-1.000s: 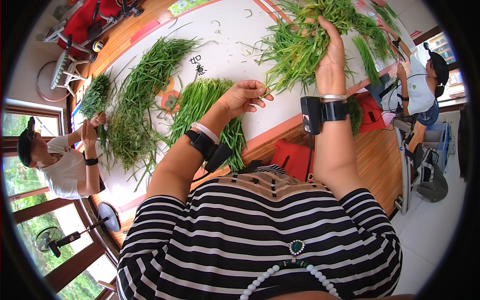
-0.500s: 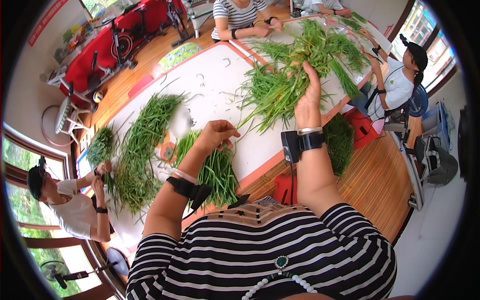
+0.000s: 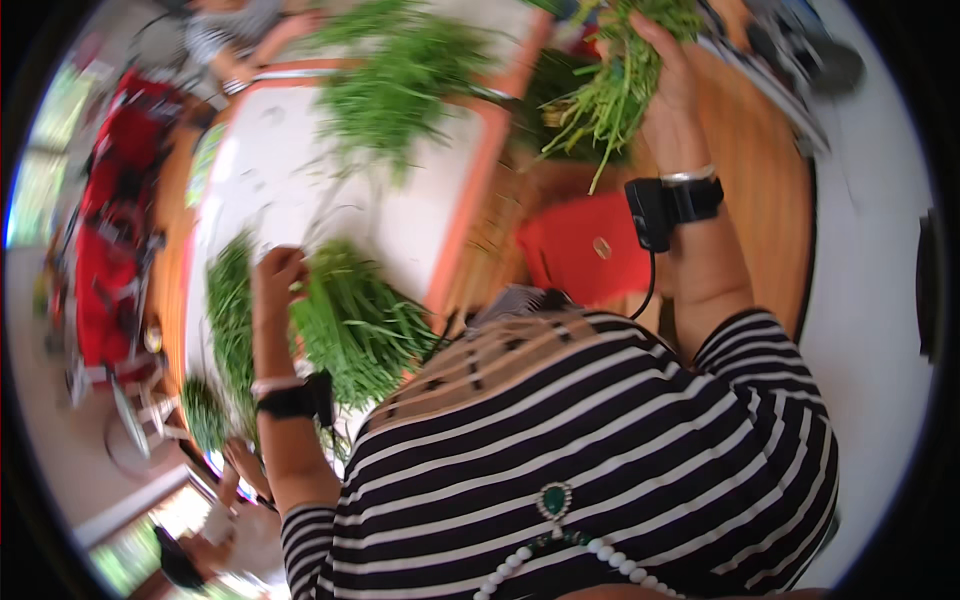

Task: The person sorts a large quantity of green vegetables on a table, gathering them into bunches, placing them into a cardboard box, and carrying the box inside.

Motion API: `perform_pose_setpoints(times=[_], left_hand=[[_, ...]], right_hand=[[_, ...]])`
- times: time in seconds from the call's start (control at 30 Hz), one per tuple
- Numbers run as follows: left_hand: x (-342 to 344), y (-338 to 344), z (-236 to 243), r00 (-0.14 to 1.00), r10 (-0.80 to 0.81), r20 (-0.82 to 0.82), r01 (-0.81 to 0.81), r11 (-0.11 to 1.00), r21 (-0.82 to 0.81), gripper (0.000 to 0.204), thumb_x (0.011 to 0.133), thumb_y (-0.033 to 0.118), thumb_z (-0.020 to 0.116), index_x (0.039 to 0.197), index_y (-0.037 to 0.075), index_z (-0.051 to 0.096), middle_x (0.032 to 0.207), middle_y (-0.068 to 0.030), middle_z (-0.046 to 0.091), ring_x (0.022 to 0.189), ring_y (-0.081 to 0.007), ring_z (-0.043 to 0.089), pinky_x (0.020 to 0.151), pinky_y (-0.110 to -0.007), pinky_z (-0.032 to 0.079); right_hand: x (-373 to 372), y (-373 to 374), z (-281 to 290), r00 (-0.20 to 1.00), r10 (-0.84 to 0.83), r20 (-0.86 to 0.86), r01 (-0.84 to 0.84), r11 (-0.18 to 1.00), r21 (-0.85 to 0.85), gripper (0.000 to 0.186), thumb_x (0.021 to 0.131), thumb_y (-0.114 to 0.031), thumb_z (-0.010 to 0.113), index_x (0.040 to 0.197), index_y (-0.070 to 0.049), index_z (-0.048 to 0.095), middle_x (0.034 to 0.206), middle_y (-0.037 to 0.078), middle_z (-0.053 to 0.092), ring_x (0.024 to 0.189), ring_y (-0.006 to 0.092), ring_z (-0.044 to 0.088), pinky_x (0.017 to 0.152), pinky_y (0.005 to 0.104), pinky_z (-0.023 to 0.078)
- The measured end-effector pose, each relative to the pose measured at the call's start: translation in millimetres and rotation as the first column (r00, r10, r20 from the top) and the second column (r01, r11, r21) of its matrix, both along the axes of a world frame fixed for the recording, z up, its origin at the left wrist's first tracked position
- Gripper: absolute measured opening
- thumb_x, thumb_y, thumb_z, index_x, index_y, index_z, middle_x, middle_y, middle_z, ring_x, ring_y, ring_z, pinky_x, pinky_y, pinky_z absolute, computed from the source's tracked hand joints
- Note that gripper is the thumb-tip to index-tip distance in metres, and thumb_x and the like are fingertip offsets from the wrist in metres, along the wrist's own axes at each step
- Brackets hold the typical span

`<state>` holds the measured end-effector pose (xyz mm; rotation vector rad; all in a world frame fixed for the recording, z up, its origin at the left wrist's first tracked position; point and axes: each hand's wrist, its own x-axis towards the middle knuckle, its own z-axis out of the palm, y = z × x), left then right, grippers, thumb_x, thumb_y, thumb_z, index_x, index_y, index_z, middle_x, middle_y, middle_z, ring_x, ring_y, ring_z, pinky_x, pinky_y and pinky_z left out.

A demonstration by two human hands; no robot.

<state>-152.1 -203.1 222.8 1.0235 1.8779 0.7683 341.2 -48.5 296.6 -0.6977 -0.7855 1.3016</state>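
Observation:
My right hand (image 3: 672,95) is closed round a bunch of long, thin green stalks and leaves (image 3: 610,95), held out past the table's right edge. The leaf tips hang down to the left, and some look yellowish. Above the table, my left hand (image 3: 280,275) has its fingers curled together beside a pile of bright green, grass-like leaves (image 3: 365,325). Whether anything is pinched in them is too blurred to tell. A darker green heap (image 3: 575,105) lies low beyond the table edge, partly behind the held bunch.
The white table (image 3: 285,150) has an orange rim and scattered leaf scraps. More loose greens (image 3: 400,90) lie at its far end. A red seat (image 3: 590,245) stands right of the table. One co-worker (image 3: 225,540) is at lower left, another (image 3: 235,40) at the far side.
The view has swung to the right. My right hand has carried the bunch from above the table out over its right side. My left hand stays above the table with curled fingers.

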Motion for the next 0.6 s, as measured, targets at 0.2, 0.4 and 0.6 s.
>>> perform_pose_setpoints(times=[0.2,0.4,0.6], left_hand=[[18.4,11.9,-18.1,1.000,-0.015,0.000,0.015,0.996,-0.084,0.014,0.094,0.018,0.058,0.099,0.007,0.063,0.077,0.0010,0.061,0.064,-0.0063,0.056,0.048,-0.020,0.040],[29.4,12.7,-40.9,0.999,-0.023,0.038,0.028,0.990,-0.139,0.010,0.094,0.018,0.058,0.097,0.009,0.062,0.075,0.0014,0.062,0.061,-0.0059,0.057,0.045,-0.019,0.042],[50.4,15.1,-41.5,0.997,-0.063,0.043,0.069,0.985,-0.157,0.009,0.096,0.018,0.058,0.096,0.010,0.062,0.074,0.0018,0.062,0.061,-0.0060,0.058,0.045,-0.020,0.044]], right_hand=[[166.0,-137.2,-23.3,0.943,-0.291,0.162,0.318,0.931,-0.178,0.030,0.082,-0.013,0.071,0.109,-0.003,0.063,0.100,0.009,0.067,0.083,0.0208,0.067,0.067,0.0343,0.058],[278.8,-277.2,-69.8,0.566,-0.662,0.492,0.789,0.608,-0.088,0.041,0.083,-0.001,0.068,0.121,-0.004,0.056,0.109,0.010,0.064,0.090,0.0225,0.066,0.071,0.0353,0.058],[341.5,-375.6,-132.0,0.254,-0.756,0.604,0.962,0.260,-0.080,0.058,0.079,-0.009,0.076,0.131,-0.005,0.050,0.116,0.012,0.061,0.095,0.0283,0.064,0.073,0.0405,0.056]])
